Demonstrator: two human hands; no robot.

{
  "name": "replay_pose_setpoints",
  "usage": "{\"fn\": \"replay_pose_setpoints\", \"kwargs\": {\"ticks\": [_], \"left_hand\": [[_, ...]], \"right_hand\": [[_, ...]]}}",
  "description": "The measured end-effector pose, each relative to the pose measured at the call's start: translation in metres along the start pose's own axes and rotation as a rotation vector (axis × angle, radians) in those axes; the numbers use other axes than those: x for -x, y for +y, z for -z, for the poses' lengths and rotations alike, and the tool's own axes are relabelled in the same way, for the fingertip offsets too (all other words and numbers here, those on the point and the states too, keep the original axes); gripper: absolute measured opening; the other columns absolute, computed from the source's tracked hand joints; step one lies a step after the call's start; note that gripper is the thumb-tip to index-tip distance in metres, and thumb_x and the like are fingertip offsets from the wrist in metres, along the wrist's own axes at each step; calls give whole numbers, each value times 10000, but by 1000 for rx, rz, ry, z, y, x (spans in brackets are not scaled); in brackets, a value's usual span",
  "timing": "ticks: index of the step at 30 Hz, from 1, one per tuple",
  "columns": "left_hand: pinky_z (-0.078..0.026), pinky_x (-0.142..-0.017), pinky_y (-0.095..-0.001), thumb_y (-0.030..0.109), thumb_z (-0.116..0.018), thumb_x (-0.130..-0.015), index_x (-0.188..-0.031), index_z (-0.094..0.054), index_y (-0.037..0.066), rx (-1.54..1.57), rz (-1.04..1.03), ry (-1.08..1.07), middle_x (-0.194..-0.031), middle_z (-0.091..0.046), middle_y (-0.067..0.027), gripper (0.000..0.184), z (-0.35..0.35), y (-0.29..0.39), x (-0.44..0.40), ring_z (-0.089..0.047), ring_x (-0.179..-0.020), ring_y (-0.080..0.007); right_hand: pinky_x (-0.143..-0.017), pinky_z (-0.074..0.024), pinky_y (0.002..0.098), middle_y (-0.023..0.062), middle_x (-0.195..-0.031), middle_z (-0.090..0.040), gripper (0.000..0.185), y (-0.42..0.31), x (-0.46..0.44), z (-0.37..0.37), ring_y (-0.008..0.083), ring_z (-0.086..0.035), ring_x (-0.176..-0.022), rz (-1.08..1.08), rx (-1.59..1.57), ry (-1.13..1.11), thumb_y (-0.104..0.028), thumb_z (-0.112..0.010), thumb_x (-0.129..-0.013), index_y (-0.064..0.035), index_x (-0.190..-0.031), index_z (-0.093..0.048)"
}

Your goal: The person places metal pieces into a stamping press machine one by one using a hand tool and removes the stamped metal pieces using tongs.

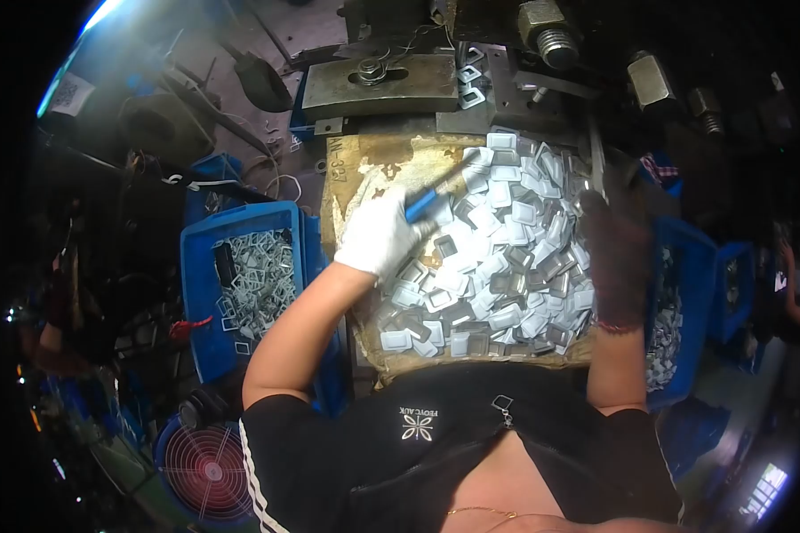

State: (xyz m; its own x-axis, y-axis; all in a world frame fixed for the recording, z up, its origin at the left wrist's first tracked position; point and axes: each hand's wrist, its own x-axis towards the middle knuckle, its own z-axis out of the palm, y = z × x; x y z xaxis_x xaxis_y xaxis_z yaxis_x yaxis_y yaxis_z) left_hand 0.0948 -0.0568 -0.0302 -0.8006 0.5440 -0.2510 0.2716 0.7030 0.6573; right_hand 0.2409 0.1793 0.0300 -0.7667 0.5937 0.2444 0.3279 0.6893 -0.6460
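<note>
My left hand (378, 235), in a white glove, is closed around a blue-handled tool (422, 205). Its slim shaft points up and right over a heap of small rectangular metal pieces (516, 213), shaped like shallow trays; the tip is blurred, so its kind is unclear. My right hand (618, 262), in a dark glove, is at the heap's right edge, in shadow and smeared. A slim metal piece (597, 160) extends up from its fingers, which seem closed on it. The heap lies on a worn, cardboard-covered surface (351, 191).
Ahead stands a machine with a slotted steel clamp plate (329, 93) and large bolts (551, 40). Several frame-shaped pieces (471, 75) lie in its gap. Blue bins, left (187, 266) and right (692, 355), hold metal pieces. A round fan (212, 471) stands at lower left.
</note>
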Motion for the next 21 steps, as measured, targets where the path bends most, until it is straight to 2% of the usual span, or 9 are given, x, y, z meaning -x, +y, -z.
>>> {"fn": "replay_pose_setpoints", "kwargs": {"ticks": [2, 3, 5, 6, 9, 13, 14, 18, 21], "left_hand": [[-522, -774, -382, 398, -804, -786, -1057, -667, 51, 17, -1, 145, -890, -708, -172, 461, 7, -6, -12, -692, -833, -299], [-513, -693, -329, 352, -795, -815, -1023, -664, 40, 123, -66, 190, -840, -706, -125, 397, 4, -19, -23, -677, -750, -221], [-478, -611, -255, 298, -774, -852, -1007, -655, 38, 372, 24, 148, -808, -687, -59, 325, 8, -22, -35, -639, -690, -117], [-441, -566, -206, 255, -749, -881, -998, -642, 43, 654, 81, 63, -806, -664, -23, 265, 14, -11, -30, -602, -665, -52], [-490, -646, -250, 196, -727, -875, -989, -644, 21, 915, 79, 75, -823, -681, -45, 225, 5, -13, -35, -608, -692, -81], [-490, -624, -250, 161, -713, -877, -1000, -640, 25, 1069, 66, 69, -823, -680, -38, 198, -1, -3, -28, -622, -700, -88], [-493, -586, -247, 150, -701, -883, -996, -627, 23, 1067, 65, 95, -804, -680, -48, 185, -3, 0, -28, -619, -661, -88], [-495, -519, -249, 161, -689, -899, -978, -604, 35, 1149, 76, -14, -770, -681, -69, 172, -2, 4, -25, -608, -592, -93], [-500, -540, -241, 167, -681, -909, -995, -609, 30, 1166, 79, -85, -773, -684, -65, 177, -5, -2, -30, -621, -601, -99]], "right_hand": [[-809, -525, 326, 128, -1043, -703, 416, 7, 14, 7, 229, -669, -910, -31, -86, -3, -113, -686, -889, -30, -1288, -600], [-771, -526, 308, 106, -1003, -705, 420, 3, 25, 10, 196, -663, -864, -108, -158, -59, -111, -683, -896, -25, -1298, -596], [-696, -520, 271, 62, -927, -702, 431, -12, 45, 17, 131, -642, -778, -320, -356, -200, -109, -676, -912, -15, -1321, -583], [-658, -515, 251, 40, -890, -696, 438, -21, 54, 18, 100, -626, -738, -449, -486, -288, -109, -671, -920, -11, -1335, -574], [-616, -488, 206, 16, -859, -675, 454, -29, 75, 6, 48, -582, -697, -555, -596, -396, -111, -668, -933, -2, -1358, -552], [-618, -484, 213, 18, -896, -678, 455, -29, 87, -3, 53, -571, -705, -467, -689, -476, -109, -680, -934, -6, -1357, -552], [-619, -481, 218, 18, -914, -679, 433, -33, 84, -2, 54, -569, -713, -446, -683, -524, -105, -673, -939, -9, -1346, -563], [-631, -489, 229, 40, -927, -688, 414, -30, 84, -5, 60, -577, -720, -379, -605, -548, -100, -665, -941, -6, -1333, -571], [-643, -505, 237, 66, -939, -697, 402, -27, 83, -6, 72, -592, -725, -331, -543, -531, -85, -655, -941, 1, -1325, -573]]}}
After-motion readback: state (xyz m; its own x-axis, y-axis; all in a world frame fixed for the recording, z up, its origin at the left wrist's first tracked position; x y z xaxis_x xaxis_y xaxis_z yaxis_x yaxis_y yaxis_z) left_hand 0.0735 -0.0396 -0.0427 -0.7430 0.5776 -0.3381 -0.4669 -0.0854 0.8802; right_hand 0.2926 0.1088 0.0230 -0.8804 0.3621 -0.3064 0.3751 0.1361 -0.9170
